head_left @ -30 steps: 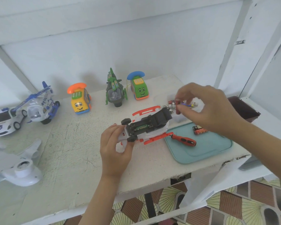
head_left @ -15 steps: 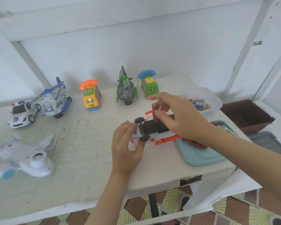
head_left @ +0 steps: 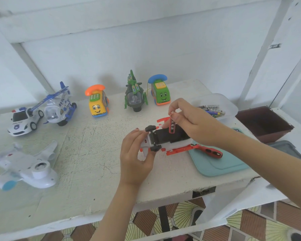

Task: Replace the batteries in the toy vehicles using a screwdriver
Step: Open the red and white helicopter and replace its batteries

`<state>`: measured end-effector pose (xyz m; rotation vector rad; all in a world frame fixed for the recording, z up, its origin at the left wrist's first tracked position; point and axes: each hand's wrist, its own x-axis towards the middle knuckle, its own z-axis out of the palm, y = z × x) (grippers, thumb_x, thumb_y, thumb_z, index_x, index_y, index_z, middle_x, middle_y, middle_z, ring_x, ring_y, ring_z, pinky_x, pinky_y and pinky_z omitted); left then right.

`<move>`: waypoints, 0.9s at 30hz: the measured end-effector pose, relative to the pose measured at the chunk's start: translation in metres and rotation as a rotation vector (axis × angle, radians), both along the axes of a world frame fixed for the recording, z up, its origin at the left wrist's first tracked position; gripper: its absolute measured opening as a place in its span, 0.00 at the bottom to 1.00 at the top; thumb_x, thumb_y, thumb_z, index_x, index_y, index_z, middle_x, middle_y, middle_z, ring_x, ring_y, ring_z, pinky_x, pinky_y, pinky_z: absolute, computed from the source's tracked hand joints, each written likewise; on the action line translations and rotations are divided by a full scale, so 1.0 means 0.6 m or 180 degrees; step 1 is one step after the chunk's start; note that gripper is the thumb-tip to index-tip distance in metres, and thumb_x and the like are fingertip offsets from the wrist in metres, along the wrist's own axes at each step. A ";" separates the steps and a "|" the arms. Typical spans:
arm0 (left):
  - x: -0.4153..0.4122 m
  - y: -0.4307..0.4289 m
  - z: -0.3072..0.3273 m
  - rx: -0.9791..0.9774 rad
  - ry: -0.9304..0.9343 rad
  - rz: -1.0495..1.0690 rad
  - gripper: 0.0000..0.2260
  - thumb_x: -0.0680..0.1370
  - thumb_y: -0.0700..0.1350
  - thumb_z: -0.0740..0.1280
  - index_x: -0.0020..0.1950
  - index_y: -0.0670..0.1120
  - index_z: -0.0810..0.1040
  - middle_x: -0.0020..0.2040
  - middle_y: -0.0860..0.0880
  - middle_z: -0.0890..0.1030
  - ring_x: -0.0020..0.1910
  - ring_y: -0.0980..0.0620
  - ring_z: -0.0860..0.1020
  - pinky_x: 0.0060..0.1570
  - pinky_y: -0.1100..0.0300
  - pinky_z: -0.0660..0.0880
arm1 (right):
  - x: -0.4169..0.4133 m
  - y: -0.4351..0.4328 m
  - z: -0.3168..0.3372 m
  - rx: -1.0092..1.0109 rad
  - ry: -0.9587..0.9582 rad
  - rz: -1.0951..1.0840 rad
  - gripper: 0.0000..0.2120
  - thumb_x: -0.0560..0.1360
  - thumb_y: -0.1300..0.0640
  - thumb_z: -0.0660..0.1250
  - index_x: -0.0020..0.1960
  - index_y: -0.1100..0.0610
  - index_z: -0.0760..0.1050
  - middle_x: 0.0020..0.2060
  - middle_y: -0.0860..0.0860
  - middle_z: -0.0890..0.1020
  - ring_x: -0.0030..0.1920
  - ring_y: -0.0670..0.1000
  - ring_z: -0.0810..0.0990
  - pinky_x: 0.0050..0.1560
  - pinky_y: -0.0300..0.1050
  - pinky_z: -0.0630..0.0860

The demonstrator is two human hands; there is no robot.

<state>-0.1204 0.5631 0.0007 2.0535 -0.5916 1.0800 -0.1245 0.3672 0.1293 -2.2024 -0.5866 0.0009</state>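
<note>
The toy lies belly-up near the middle of the table, its nose touching the tray where the screwdriver rests. The left hand grips its tail end between thumb and curled fingers, and the right hand pinches a red battery upright over the open bay. The toy looks like light, hollow, rather brittle plastic, best held by the body and not the thin red wings, while the small, smooth battery could slip and wants a pinch on its sides.

Head view looks down, close over the table
</note>
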 end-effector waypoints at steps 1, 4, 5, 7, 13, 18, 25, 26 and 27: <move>0.000 0.000 0.000 0.0004 0.0007 -0.0001 0.18 0.71 0.43 0.72 0.57 0.37 0.77 0.55 0.41 0.80 0.60 0.46 0.75 0.66 0.58 0.70 | 0.000 -0.002 0.000 0.0018 0.0025 -0.0010 0.04 0.83 0.57 0.54 0.52 0.55 0.66 0.46 0.48 0.85 0.29 0.36 0.75 0.34 0.30 0.67; 0.000 -0.001 0.001 -0.0028 -0.0015 -0.0007 0.18 0.71 0.44 0.72 0.59 0.40 0.75 0.55 0.43 0.80 0.60 0.47 0.75 0.66 0.59 0.69 | -0.003 -0.001 -0.008 -0.0040 0.0124 -0.0014 0.04 0.83 0.54 0.52 0.50 0.51 0.65 0.51 0.42 0.83 0.40 0.38 0.78 0.42 0.38 0.69; 0.001 -0.001 0.001 -0.0024 -0.0042 -0.0016 0.18 0.71 0.43 0.72 0.59 0.40 0.75 0.55 0.43 0.79 0.60 0.47 0.75 0.66 0.59 0.69 | -0.005 0.002 -0.013 -0.0043 0.0172 0.0022 0.05 0.83 0.53 0.52 0.50 0.50 0.64 0.53 0.42 0.82 0.43 0.39 0.79 0.45 0.41 0.71; 0.000 0.000 0.000 0.0019 -0.0090 -0.0026 0.17 0.71 0.42 0.72 0.57 0.38 0.77 0.56 0.45 0.78 0.60 0.46 0.75 0.67 0.59 0.69 | -0.010 0.010 -0.021 -0.0077 0.0214 0.0068 0.04 0.83 0.53 0.52 0.50 0.49 0.64 0.54 0.47 0.83 0.46 0.50 0.80 0.50 0.49 0.74; -0.002 0.001 0.001 -0.0074 -0.0024 -0.0052 0.17 0.71 0.42 0.72 0.58 0.39 0.76 0.55 0.45 0.79 0.60 0.46 0.75 0.66 0.57 0.70 | -0.013 0.008 -0.013 0.0469 0.0114 -0.0060 0.05 0.83 0.55 0.53 0.49 0.51 0.66 0.44 0.46 0.85 0.39 0.49 0.78 0.43 0.43 0.74; -0.002 0.001 0.002 -0.0074 0.0009 -0.0042 0.17 0.71 0.44 0.72 0.57 0.38 0.77 0.56 0.46 0.79 0.61 0.47 0.75 0.66 0.58 0.70 | 0.003 -0.015 0.003 0.0815 0.0275 -0.0095 0.07 0.83 0.56 0.54 0.48 0.54 0.67 0.38 0.51 0.85 0.37 0.48 0.78 0.48 0.46 0.75; 0.000 0.001 -0.001 0.0026 -0.0010 0.0006 0.17 0.71 0.43 0.72 0.56 0.35 0.79 0.54 0.42 0.80 0.60 0.45 0.75 0.65 0.55 0.71 | 0.024 -0.050 0.039 0.0008 0.0531 -0.0294 0.08 0.82 0.54 0.56 0.46 0.54 0.70 0.34 0.49 0.85 0.37 0.45 0.77 0.45 0.43 0.71; 0.000 0.001 -0.001 0.0040 -0.0021 0.0016 0.17 0.71 0.42 0.72 0.55 0.35 0.79 0.54 0.42 0.80 0.60 0.45 0.75 0.65 0.54 0.71 | 0.027 -0.052 0.042 -0.0113 0.0571 -0.0259 0.08 0.81 0.53 0.56 0.46 0.52 0.70 0.35 0.48 0.85 0.37 0.44 0.76 0.45 0.43 0.71; 0.000 0.000 -0.001 0.0058 -0.0043 0.0006 0.16 0.71 0.42 0.72 0.56 0.35 0.79 0.54 0.42 0.80 0.60 0.45 0.75 0.65 0.54 0.71 | 0.029 -0.053 0.045 -0.0195 0.0539 -0.0229 0.07 0.81 0.51 0.57 0.46 0.51 0.71 0.37 0.47 0.85 0.36 0.44 0.77 0.45 0.44 0.71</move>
